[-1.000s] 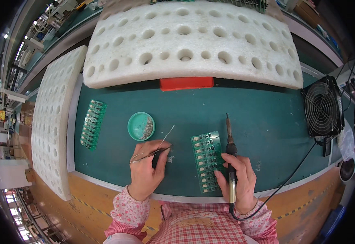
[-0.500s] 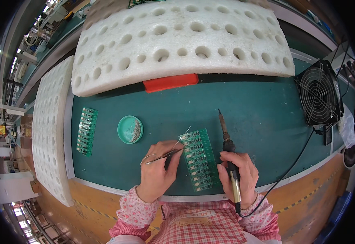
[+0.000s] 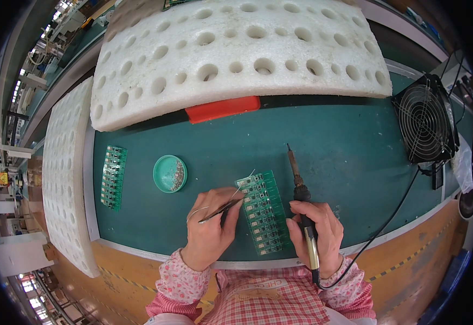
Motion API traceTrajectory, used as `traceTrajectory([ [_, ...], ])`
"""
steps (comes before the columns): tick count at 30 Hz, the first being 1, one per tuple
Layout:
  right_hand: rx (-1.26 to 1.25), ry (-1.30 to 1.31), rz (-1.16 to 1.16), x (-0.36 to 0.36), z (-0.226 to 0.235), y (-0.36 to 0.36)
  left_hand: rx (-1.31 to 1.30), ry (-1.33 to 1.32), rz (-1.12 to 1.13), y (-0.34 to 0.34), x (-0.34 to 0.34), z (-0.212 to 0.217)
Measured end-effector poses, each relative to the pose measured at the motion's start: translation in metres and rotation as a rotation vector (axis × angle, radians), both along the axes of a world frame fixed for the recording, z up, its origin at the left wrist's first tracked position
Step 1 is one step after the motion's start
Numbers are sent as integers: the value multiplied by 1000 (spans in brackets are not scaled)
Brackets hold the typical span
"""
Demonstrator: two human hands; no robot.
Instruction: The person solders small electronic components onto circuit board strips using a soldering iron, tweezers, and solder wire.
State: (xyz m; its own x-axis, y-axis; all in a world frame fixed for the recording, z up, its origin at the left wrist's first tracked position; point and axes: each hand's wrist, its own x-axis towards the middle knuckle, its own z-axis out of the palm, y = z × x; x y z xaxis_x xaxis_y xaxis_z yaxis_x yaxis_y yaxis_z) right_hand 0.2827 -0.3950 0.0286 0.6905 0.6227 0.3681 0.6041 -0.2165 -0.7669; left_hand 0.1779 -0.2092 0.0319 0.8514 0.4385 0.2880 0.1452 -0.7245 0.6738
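Note:
My left hand (image 3: 206, 230) is closed on a pair of dark tweezers (image 3: 220, 212), their points by the upper left edge of a green circuit board panel (image 3: 262, 214). A thin solder wire (image 3: 238, 190) also comes from this hand and reaches over the panel's top left corner. Several small pale and dark parts sit in rows along the panel, which lies on the green mat. To its right, my right hand (image 3: 322, 233) grips a soldering iron (image 3: 305, 208) by the handle. The iron's tip points away from me, above the mat and apart from the panel.
A small green dish (image 3: 162, 174) holds tiny metal parts. Left of it lies another circuit board panel (image 3: 113, 177). White foam blocks with holes stand at the back (image 3: 236, 51) and left (image 3: 65, 173). A red bin (image 3: 223, 110) shows under the back block. A black fan (image 3: 425, 122) stands right.
The whole view has shifted slightly. Both hands, the tweezers, the soldering iron and the panel keep nearly the same places relative to each other.

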Motion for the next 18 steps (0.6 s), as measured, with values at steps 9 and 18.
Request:
traceTrajectory([
  [9, 9, -15, -1, 1, 4, -2, 9, 7, -4, 0, 1, 0],
  [18, 373, 314, 27, -4, 12, -9, -6, 4, -5, 0, 1, 1],
])
